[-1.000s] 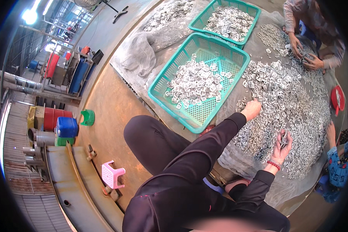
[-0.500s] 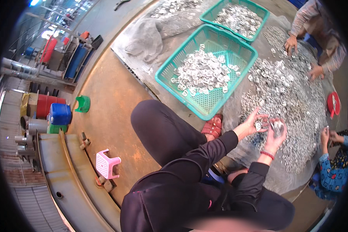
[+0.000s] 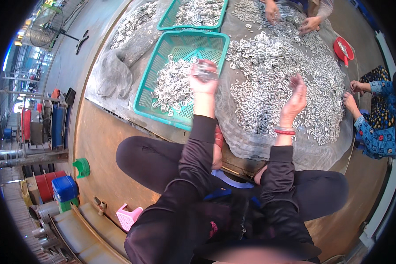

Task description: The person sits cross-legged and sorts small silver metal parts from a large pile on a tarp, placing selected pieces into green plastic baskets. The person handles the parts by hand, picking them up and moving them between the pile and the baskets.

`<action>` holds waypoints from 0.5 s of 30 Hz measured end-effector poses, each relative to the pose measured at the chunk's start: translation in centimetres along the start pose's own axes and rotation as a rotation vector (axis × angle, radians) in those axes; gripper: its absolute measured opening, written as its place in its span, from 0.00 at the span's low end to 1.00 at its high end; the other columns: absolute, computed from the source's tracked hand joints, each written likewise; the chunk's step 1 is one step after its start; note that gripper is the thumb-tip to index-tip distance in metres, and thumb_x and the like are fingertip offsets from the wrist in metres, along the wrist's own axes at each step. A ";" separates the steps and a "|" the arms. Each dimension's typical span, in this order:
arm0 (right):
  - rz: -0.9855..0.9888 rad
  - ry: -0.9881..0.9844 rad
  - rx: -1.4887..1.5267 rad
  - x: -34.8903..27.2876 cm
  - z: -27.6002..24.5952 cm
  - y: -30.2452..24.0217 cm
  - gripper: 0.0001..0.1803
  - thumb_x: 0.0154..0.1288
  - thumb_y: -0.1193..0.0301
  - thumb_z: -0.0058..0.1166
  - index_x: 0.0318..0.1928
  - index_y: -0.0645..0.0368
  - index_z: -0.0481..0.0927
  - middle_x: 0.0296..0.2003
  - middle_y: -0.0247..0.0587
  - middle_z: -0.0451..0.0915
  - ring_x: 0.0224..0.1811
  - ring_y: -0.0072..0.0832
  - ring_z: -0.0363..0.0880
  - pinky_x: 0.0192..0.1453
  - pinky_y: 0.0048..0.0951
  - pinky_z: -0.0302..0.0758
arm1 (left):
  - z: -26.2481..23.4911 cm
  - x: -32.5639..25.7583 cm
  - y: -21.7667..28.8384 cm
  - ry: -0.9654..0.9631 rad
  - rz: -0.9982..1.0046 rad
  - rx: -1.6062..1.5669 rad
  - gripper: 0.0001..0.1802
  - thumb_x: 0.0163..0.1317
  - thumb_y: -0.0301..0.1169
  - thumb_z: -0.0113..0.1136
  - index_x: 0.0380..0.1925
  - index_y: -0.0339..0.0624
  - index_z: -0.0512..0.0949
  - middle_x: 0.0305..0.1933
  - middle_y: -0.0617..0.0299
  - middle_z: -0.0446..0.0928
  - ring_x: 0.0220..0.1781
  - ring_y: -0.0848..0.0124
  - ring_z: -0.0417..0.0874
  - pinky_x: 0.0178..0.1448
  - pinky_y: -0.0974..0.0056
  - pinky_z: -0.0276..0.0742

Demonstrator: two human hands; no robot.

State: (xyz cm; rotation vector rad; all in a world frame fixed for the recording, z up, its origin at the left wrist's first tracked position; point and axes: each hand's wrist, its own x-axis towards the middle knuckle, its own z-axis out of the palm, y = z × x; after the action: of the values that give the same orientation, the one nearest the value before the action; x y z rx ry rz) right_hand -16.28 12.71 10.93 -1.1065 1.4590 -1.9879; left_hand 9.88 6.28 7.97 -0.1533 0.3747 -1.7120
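Observation:
My left hand [image 3: 203,78] is raised over the teal plastic basket [image 3: 159,118] and is closed on a blurred handful of small silver metal pieces. The basket holds a heap of the same pieces [image 3: 174,86]. My right hand [image 3: 295,100] hovers palm inward above the big pile of metal pieces [image 3: 268,66] spread on grey cloth, its fingers loosely apart. A red bracelet sits on that wrist. I am squatting in dark sleeves and trousers at the edge of the pile.
A second teal basket [image 3: 171,20] of pieces stands behind the first. Another person's hands [image 3: 273,11] sort at the far side, and a person in blue sleeves [image 3: 374,132] works at the right. A red bowl [image 3: 345,48], a pink stool [image 3: 128,216] and a green stool [image 3: 81,167] are nearby.
My left hand has lifted from the pile and swung left over the basket with a handful of pieces. My right hand rose off the pile and opened.

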 end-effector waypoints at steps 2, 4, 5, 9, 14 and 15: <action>0.117 0.099 -0.082 2.5 -3.7 1.8 0.19 0.71 0.65 0.36 0.54 0.62 0.73 0.45 0.45 0.76 0.45 0.30 0.75 0.51 0.31 0.72 | 3.4 0.8 4.3 -0.126 0.171 0.330 0.12 0.53 0.36 0.52 0.30 0.39 0.74 0.33 0.57 0.73 0.38 0.63 0.73 0.33 0.66 0.73; 0.262 0.198 -0.121 3.6 -6.9 4.1 0.21 0.71 0.64 0.37 0.59 0.60 0.68 0.46 0.47 0.75 0.45 0.31 0.74 0.50 0.31 0.72 | 5.6 1.2 8.1 0.123 0.534 0.816 0.18 0.59 0.44 0.48 0.36 0.41 0.76 0.40 0.54 0.75 0.40 0.62 0.73 0.36 0.61 0.72; 0.305 0.209 -0.129 3.7 -8.3 5.3 0.22 0.70 0.65 0.39 0.62 0.58 0.64 0.47 0.48 0.74 0.47 0.32 0.73 0.51 0.31 0.71 | 6.0 1.2 9.5 0.246 0.602 1.124 0.23 0.59 0.48 0.48 0.44 0.42 0.74 0.48 0.50 0.71 0.47 0.57 0.71 0.44 0.56 0.70; 0.340 0.077 -0.284 3.3 -11.4 10.5 0.34 0.61 0.70 0.51 0.67 0.58 0.56 0.58 0.54 0.66 0.60 0.38 0.64 0.63 0.34 0.60 | 3.7 1.5 10.4 1.227 0.847 2.476 0.45 0.52 0.66 0.49 0.65 0.55 0.56 0.67 0.32 0.41 0.69 0.32 0.38 0.67 0.36 0.46; 0.275 -0.171 -0.600 4.0 -9.9 17.7 0.33 0.62 0.68 0.50 0.66 0.62 0.57 0.65 0.52 0.58 0.69 0.41 0.53 0.71 0.34 0.47 | -5.3 5.8 -0.1 0.092 0.545 2.193 0.27 0.63 0.38 0.51 0.58 0.32 0.63 0.62 0.42 0.62 0.65 0.51 0.60 0.67 0.56 0.54; 0.304 -0.189 -0.666 4.0 -8.9 19.0 0.33 0.63 0.66 0.50 0.66 0.62 0.56 0.65 0.53 0.57 0.69 0.42 0.51 0.71 0.36 0.46 | -7.5 7.3 -2.7 -0.194 0.532 2.358 0.27 0.64 0.38 0.50 0.58 0.31 0.63 0.62 0.42 0.62 0.66 0.52 0.60 0.68 0.56 0.54</action>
State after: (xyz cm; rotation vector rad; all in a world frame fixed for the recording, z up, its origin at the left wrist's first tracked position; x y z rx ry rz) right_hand -27.81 8.26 -6.52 -1.1852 2.1000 -1.1747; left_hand 3.73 0.72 1.10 1.3209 -1.6288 -0.6835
